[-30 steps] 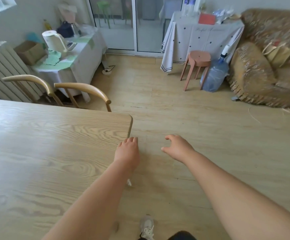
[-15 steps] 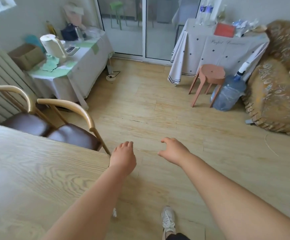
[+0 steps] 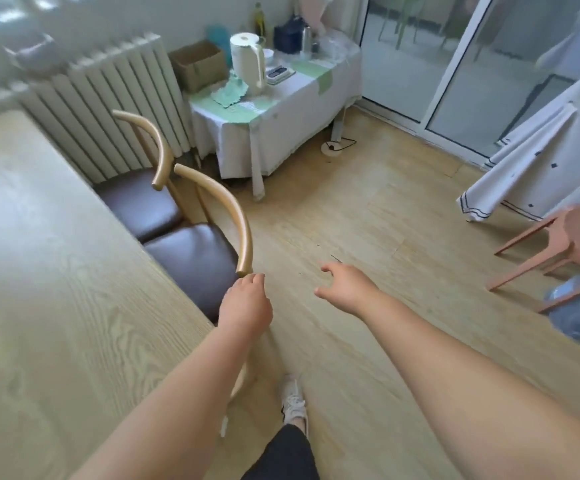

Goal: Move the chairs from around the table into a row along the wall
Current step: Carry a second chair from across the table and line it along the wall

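So, head cam view: I've got both arms stretched out in front of me. My left hand (image 3: 245, 306) is right at the near end of the curved wooden backrest on the closer chair (image 3: 191, 258), fingers bunched loosely and not wrapped around anything; whether a fingertip actually touches the rail I can't tell, it's a bit blurry. My right hand (image 3: 345, 289) hangs over bare floor (image 3: 368, 209), fingers spread wide and empty, well apart from the chair. Both chairs are tucked against the long edge of the wooden table (image 3: 56, 306), dark brown seats side by side, the farther chair (image 3: 136, 199) sitting just in front of the white radiator (image 3: 108, 109). A small cloth-covered side table (image 3: 281, 133) stands beyond them, a pink stool (image 3: 558, 251) off to the right.
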